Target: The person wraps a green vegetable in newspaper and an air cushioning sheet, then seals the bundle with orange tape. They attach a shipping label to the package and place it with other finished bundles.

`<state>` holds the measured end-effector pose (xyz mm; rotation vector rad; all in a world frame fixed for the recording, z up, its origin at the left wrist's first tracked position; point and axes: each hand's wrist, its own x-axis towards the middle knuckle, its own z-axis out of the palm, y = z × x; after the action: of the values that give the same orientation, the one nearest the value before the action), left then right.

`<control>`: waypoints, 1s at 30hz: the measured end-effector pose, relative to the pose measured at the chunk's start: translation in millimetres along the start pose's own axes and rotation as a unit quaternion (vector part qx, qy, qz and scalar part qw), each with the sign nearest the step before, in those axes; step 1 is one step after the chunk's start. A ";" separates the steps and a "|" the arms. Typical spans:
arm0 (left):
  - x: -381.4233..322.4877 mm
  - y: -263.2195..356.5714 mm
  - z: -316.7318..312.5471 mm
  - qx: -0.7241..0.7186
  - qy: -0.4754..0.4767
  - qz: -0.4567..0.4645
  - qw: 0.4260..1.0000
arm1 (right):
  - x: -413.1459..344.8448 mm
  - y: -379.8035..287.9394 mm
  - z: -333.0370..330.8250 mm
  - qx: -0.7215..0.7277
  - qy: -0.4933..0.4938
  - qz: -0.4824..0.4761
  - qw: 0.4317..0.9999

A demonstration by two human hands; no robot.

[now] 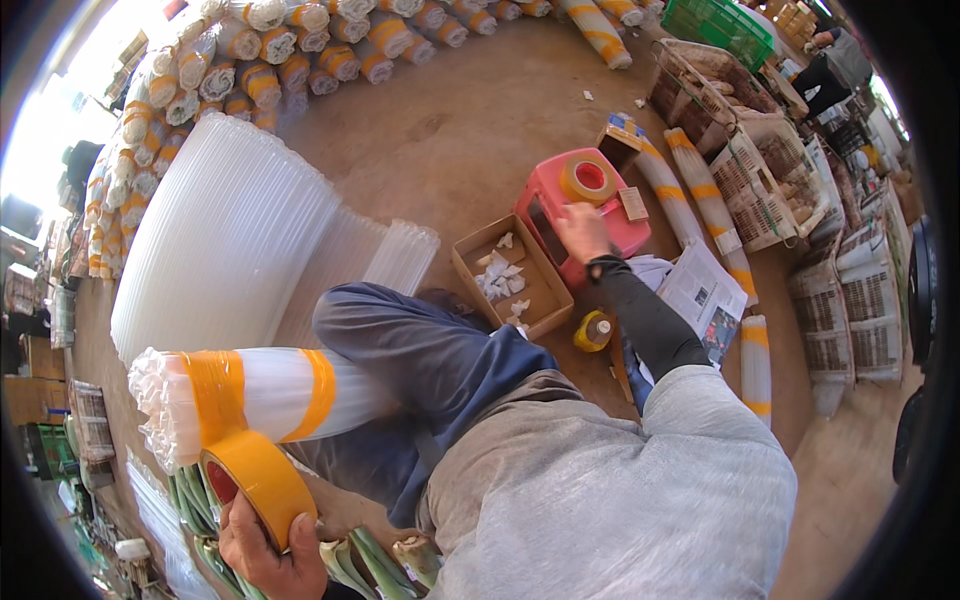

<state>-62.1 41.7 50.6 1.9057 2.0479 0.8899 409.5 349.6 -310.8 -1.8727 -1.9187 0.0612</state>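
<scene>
My left hand point(274, 551) grips a roll of orange packing tape point(262, 480). Its strip runs onto one end of a bundle of clear plastic wrap point(281, 386), which lies beside my bent leg. A second orange band circles that bundle nearer my knee. On the pink plastic stool point(551, 176) rests my right hand point(583, 234), blurred, its fingers close to a small light box point(633, 204). Whether it holds anything there cannot be told. Another tape roll point(585, 178) lies flat on the stool, just beyond my fingers.
A cardboard tray point(551, 313) with paper scraps sits against the stool; a yellow bottle point(592, 330) stands nearby. Ribbed clear plastic sheeting point(225, 225) spreads ahead. Taped bundles point(262, 82) are stacked behind it. White crates point(772, 176) stand at right, green stalks point(367, 559) lie below.
</scene>
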 end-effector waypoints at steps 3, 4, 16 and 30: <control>-2.8 -8.1 -3.1 0.017 -0.001 -0.033 0.999 | -26.5 91.4 17.5 -0.059 0.013 0.079 0.995; -6.2 -8.6 -5.2 0.001 0.000 -0.050 0.999 | -30.7 91.7 21.7 -0.062 -0.004 0.090 0.994; 16.4 -27.7 -10.7 0.053 0.095 0.059 0.992 | -69.6 -50.6 -10.2 0.308 -0.102 -0.031 0.945; -29.4 -33.8 -37.5 0.122 0.121 -0.062 0.983 | -94.9 -364.7 -123.4 0.630 -0.410 -0.293 0.590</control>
<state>-106.0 3.4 54.6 1.8347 2.4920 0.9154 107.9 197.2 -103.3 -0.1182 -1.8470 1.7779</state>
